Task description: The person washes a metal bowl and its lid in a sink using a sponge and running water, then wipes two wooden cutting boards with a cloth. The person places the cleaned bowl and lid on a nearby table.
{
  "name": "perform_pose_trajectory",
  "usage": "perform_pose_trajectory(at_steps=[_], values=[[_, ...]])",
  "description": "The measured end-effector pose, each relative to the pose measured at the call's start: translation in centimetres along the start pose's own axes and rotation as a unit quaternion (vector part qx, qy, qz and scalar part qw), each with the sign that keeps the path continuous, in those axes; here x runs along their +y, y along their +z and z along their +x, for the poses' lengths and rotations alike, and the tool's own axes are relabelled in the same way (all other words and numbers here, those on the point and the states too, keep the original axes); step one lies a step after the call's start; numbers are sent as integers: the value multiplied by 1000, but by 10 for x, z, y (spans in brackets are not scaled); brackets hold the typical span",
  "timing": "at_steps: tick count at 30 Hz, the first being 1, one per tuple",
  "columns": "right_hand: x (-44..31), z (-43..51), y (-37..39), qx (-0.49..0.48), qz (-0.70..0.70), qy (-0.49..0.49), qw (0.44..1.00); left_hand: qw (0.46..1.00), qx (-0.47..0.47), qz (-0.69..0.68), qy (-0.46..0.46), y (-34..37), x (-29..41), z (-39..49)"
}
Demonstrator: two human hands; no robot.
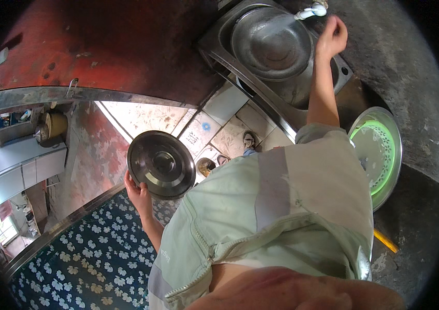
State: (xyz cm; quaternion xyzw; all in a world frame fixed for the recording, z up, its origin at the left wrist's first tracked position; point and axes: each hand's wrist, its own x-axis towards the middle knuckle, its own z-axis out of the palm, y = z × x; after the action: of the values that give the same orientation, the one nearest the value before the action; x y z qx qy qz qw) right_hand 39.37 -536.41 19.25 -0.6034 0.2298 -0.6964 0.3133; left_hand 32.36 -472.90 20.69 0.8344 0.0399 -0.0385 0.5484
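Observation:
My left hand [139, 195] grips the rim of a round metal pot lid [162, 164] on its near left side. The lid is held out over the floor, its knob area facing the camera. My right hand [332, 38] is raised with curled fingers just below a white faucet [310, 12]; whether it touches anything cannot be told. Water sprays from the faucet into a large metal bowl [272, 44], which sits in a stainless steel sink [285, 91].
A bright green perforated plastic colander [382, 155] rests in a metal basin [396, 166] at the right. A flower-patterned covered surface [91, 248] lies at the lower left. A red door [126, 50] stands upper left. A yellow stick-like object [385, 241] is at the lower right.

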Motion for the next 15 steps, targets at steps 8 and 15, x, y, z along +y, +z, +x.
perform_pose_trajectory(at_steps=[8,15], values=[[-2,-4,3,-73,-161,-49,983,999,-14,-11,39,1,-4,5],[73,-109,-92,-396,-51,649,648,1000,-16,-10,21,-7,-5,1]])
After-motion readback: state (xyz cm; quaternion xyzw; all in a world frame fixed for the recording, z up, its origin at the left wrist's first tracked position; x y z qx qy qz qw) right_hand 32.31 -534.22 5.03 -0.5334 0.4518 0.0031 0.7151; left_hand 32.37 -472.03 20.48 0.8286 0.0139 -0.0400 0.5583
